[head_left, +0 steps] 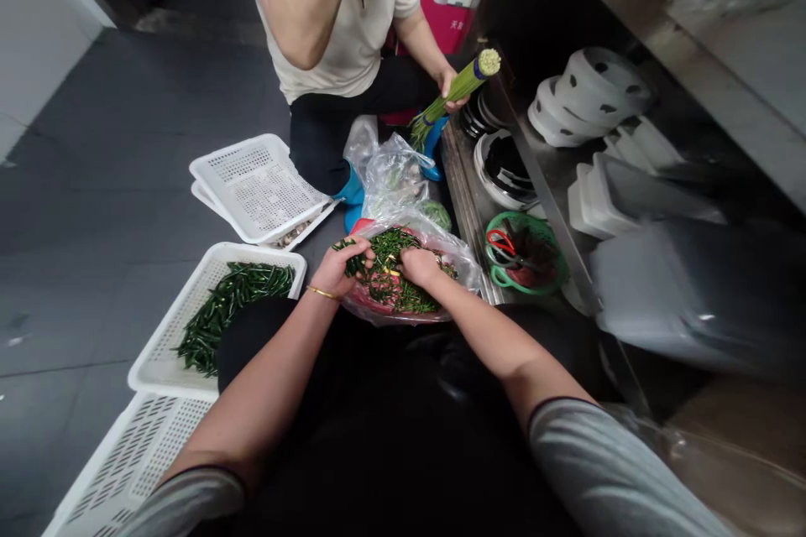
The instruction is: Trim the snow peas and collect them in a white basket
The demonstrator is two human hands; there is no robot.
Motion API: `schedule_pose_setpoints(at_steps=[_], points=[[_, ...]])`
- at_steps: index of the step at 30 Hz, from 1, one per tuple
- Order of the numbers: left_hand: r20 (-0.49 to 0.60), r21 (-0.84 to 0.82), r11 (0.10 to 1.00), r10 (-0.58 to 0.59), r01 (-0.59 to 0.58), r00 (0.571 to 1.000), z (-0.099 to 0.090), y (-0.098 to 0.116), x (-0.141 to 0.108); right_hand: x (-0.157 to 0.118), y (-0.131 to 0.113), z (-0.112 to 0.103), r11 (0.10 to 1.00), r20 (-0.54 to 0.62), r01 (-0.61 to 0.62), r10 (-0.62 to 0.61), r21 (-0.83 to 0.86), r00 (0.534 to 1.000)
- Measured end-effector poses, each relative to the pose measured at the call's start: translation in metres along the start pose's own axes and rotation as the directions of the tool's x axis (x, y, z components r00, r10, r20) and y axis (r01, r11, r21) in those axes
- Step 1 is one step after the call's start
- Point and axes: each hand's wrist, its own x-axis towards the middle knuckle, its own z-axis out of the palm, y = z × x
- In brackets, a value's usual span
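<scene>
We're likely sorting: left hand (337,272) grips peppers (355,265) by the bag's (468,265) left edge; can't tell right hand's (420,266) grip. Next needs care.

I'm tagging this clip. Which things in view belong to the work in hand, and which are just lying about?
Apparently in the work:
green chillies in the left hand
white basket of chillies
green bits at the right hand, in clear plastic

Apparently lying about:
red-handled scissors
green colander
stacked pale pots

Dark green peppers (214,319) toward the right edge of a white basket (154,352); green pieces (412,299) against red inside a clear bag (467,262); red scissor handles (497,248) at the green colander's (535,289) left edge
</scene>
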Motion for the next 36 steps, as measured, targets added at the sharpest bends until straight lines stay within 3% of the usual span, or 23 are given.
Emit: schedule_pose_setpoints(at_steps=[6, 11, 13, 21, 24, 28, 30, 34, 36], points=[[0.008, 0.099, 0.995, 0.003, -0.004, 1.000, -0.002, -0.005, 0.000, -0.010, 0.018, 0.007, 0.998, -0.040, -0.036, 0.038, 0.044, 0.998], [-0.001, 0.218, 0.957, -0.199, 0.194, 0.980, 0.001, -0.015, 0.003, -0.022, 0.039, 0.000, 0.987, -0.061, -0.014, 0.024, 0.159, 0.998], [0.022, 0.263, 0.939, -0.237, 0.223, 0.971, 0.003, -0.021, 0.004, -0.027, 0.041, -0.003, 0.975, -0.078, 0.016, 0.001, 0.220, 0.997], [-0.002, 0.531, 0.847, -0.029, 0.026, 1.000, 0.013, -0.042, 0.002, -0.058, 0.003, -0.015, 0.884, -0.250, 0.264, -0.176, 0.385, 0.952], [-0.004, 0.532, 0.846, 0.006, -0.003, 1.000, 0.013, -0.044, 0.001, -0.057, -0.004, -0.016, 0.825, -0.335, 0.275, -0.111, 0.495, 0.936], [0.020, 0.512, 0.859, -0.029, 0.015, 0.999, 0.009, -0.042, 0.002, -0.054, -0.001, -0.016, 0.773, -0.317, 0.231, -0.041, 0.591, 0.948], [0.046, 0.472, 0.881, -0.050, 0.022, 0.998, 0.008, -0.041, 0.003, -0.055, 0.003, -0.014, 0.687, -0.269, 0.230, -0.052, 0.690, 0.962], [0.153, 0.364, 0.931, -0.088, 0.027, 0.984, 0.010, -0.037, 0.001, -0.058, 0.012, -0.010, 0.277, -0.142, 0.170, -0.118, 0.946, 0.983], [0.179, 0.348, 0.937, -0.102, 0.034, 0.979, 0.011, -0.035, 0.000, -0.058, 0.015, -0.009, 0.143, -0.136, 0.153, -0.128, 0.978, 0.983]])
